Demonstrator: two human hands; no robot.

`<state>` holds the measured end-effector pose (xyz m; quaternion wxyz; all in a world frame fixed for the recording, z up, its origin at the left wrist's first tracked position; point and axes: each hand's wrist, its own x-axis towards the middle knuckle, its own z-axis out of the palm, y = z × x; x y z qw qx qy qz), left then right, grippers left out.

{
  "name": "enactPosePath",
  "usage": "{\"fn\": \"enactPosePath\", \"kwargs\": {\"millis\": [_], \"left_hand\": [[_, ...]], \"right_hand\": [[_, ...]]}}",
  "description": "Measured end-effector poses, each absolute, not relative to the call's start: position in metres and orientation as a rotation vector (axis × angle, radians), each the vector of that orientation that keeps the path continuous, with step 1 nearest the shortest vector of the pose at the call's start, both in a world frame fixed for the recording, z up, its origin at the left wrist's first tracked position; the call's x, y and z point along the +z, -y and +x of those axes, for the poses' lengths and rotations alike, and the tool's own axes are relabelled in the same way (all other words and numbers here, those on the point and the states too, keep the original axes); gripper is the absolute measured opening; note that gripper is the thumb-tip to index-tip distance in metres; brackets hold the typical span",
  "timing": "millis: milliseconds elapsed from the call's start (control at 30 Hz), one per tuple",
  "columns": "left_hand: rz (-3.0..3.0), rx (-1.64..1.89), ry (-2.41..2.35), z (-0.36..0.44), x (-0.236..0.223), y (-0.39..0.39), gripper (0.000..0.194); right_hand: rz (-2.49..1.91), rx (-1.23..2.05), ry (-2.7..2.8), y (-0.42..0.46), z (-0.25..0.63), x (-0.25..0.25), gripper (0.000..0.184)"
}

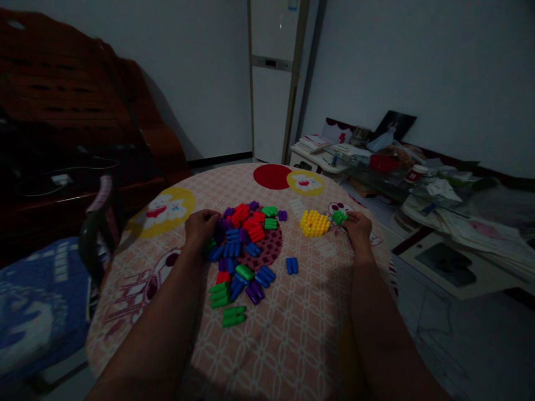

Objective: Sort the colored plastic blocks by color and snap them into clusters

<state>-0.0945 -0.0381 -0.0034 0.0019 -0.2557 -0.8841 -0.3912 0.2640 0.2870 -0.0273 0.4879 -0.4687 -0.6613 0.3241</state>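
Observation:
My right hand (359,227) pinches a small green cluster of toy building blocks (339,217) at the right side of the round table. Just left of it stands a yellow assembly of joined blocks (315,223), apart from the pile. My left hand (200,229) is at the left edge of a loose pile of plastic building blocks, its fingers curled in; whatever lies between them is hidden. The pile holds red blocks (254,229), blue blocks (232,243), purple blocks (254,292) and green blocks (220,295). One blue block (291,265) lies separately, right of the pile.
A patterned cloth (284,345) covers the table. Left are a chair with a blue cushion (45,295) and a wooden bench (75,100). A cluttered low cabinet (434,262) runs along the right wall. A tall white appliance (271,106) stands behind.

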Motion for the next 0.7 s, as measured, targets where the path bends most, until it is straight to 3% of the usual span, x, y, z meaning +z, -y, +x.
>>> {"fn": "enactPosePath", "kwargs": {"millis": [200, 367, 567, 700], "left_hand": [[-0.804, -1.262, 2.765, -0.093, -0.002, 0.038, 0.032], [-0.824, -1.254, 2.754, -0.093, -0.003, 0.038, 0.031], [-0.829, -1.250, 2.771, -0.093, -0.002, 0.038, 0.031], [-0.836, -1.240, 2.795, -0.093, -0.001, 0.038, 0.033]], "right_hand": [[-1.158, 0.595, 1.682, -0.280, 0.264, -0.014, 0.047], [-0.923, 0.329, 1.907, -0.230, 0.230, 0.014, 0.051], [-0.452, 0.374, 2.312, -0.155, 0.160, 0.016, 0.049], [-0.409, 0.429, 2.540, -0.148, 0.113, 0.005, 0.056]]}}
